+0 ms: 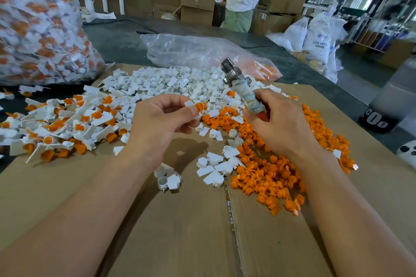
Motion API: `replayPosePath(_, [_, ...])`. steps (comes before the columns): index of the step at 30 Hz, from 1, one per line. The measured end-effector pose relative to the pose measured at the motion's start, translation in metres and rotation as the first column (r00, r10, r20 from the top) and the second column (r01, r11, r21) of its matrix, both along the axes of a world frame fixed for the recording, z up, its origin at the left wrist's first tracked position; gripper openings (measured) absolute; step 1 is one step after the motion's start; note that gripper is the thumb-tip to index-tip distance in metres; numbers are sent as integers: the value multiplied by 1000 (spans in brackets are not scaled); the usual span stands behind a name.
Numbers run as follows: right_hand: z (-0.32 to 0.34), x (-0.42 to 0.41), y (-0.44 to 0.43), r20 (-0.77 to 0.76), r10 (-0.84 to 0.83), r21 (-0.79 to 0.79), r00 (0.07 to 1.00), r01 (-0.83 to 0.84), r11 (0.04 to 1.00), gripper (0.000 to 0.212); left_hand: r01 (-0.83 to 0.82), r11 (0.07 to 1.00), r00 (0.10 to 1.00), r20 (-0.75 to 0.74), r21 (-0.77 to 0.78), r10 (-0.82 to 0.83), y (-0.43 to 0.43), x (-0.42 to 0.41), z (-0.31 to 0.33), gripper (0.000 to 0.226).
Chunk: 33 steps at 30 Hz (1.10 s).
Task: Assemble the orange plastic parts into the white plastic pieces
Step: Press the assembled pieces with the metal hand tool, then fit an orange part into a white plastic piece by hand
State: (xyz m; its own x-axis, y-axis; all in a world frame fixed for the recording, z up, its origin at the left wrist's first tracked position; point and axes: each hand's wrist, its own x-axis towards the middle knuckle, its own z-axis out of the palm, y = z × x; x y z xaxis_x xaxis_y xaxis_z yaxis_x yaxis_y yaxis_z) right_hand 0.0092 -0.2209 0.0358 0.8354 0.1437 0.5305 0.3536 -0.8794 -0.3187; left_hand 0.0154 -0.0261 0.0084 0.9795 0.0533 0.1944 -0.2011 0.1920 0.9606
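Our left fingertips [191, 110] pinch a small white piece [189, 103], flat tab uppermost, with an orange part [199, 106] at its round end. The left hand [162, 119] hovers over the middle of the cardboard [180, 231]. Our right hand [281, 123] curls round the tape-wrapped handle of a metal-headed tool [248, 96]. Loose white pieces [168, 83] heap toward the cardboard's far edge, orange parts [270, 171] along its right edge, and joined pieces [56, 128] at its left edge. Past the far right corner, a white sack [319, 36] reads "ABS".
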Motion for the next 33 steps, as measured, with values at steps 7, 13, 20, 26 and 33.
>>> replayPosePath(7, [0,-4,3,-89,62,60,994,-56,997,26,8,997,999,-35,-76,-11,0,1,1,12])
replayPosePath(13, [0,-5,4,-167,79,57,983,-70,996,26,-13,992,998,-69,-127,4,1,1,3,16])
replayPosePath(20, [2,-10,9,-237,143,125,961,-116,985,17,-17,989,994,-108,-146,1,0,0,5,14])
replayPosePath(26, [1,-10,17,-269,200,265,942,-127,956,22,145,989,971,-189,-35,-149,-6,-5,3,11])
replayPosePath(33, [-4,-13,30,-282,337,471,898,-176,864,40,239,971,931,-279,-16,-234,-11,-9,4,10])
